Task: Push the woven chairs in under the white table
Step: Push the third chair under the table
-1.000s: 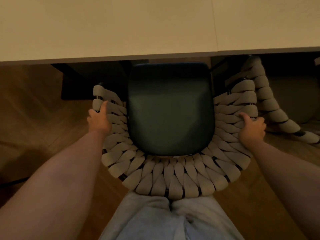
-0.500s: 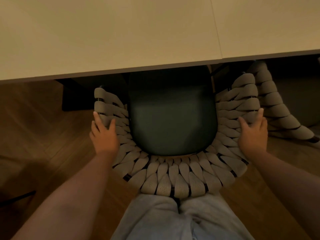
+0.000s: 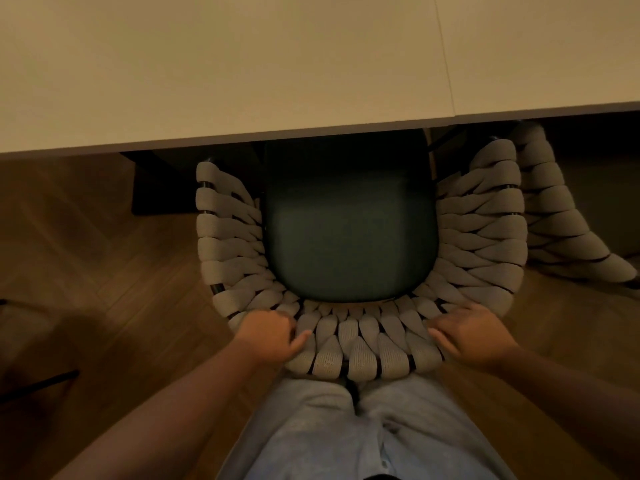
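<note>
A woven chair (image 3: 485, 237) with grey bands and a dark green seat cushion (image 3: 349, 237) stands right in front of me. The front of its seat lies under the edge of the white table (image 3: 242, 64). My left hand (image 3: 268, 336) grips the rear rim of the backrest on the left, fingers curled over the bands, thumb on the outside. My right hand (image 3: 472, 336) holds the same rim on the right, its thumb stretched along the weave. My legs in light trousers touch the chair's back. A second woven chair (image 3: 561, 220) stands at the right, partly under the table.
Wooden floor (image 3: 86, 254) runs on both sides of the chair. A dark table support (image 3: 156, 188) stands under the table at the left. A thin dark bar (image 3: 38, 386) lies on the floor at the far left.
Both hands left the chair's side arms and came back to the rear of the backrest. The chair has slid further under the table; more of the seat is covered.
</note>
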`<state>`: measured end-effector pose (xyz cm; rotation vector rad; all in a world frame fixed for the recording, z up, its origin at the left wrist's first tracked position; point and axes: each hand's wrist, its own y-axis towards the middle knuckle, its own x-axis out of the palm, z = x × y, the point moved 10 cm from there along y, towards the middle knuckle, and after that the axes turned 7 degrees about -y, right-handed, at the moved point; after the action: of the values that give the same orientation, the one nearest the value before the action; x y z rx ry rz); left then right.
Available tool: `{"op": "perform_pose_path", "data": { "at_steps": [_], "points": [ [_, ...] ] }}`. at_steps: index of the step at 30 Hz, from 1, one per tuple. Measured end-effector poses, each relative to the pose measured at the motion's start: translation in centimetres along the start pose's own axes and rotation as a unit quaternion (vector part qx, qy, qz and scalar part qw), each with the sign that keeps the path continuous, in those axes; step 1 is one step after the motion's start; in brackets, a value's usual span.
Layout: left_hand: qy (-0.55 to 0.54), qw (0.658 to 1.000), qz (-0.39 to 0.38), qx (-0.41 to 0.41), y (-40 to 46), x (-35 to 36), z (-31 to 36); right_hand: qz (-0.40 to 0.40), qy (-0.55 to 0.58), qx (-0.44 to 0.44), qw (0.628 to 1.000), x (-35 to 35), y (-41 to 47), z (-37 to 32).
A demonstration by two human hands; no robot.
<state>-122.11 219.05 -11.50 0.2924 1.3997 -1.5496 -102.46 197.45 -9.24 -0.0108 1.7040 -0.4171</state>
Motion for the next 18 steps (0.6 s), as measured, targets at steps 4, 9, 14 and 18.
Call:
{"op": "perform_pose_path", "data": {
  "at_steps": [4,9,14,18],
  "points": [
    [0.048,0.992,0.001,0.116,-0.4,1.3,0.5,0.034,-0.047,-0.139,0.989,-1.0,-0.9,-1.8],
    [0.082,0.983,-0.006,0.163,0.3,1.0,0.3,0.001,-0.08,-0.178,0.981,-0.5,0.3,-1.6],
    [0.082,0.982,0.002,0.171,0.4,-0.1,0.6,-0.057,-0.091,-0.184,0.977,-0.6,1.1,-1.5],
    [0.072,0.988,0.011,0.135,1.2,-1.5,-0.2,-0.096,-0.095,-0.162,0.978,-0.6,2.0,-0.7]
  ]
}}
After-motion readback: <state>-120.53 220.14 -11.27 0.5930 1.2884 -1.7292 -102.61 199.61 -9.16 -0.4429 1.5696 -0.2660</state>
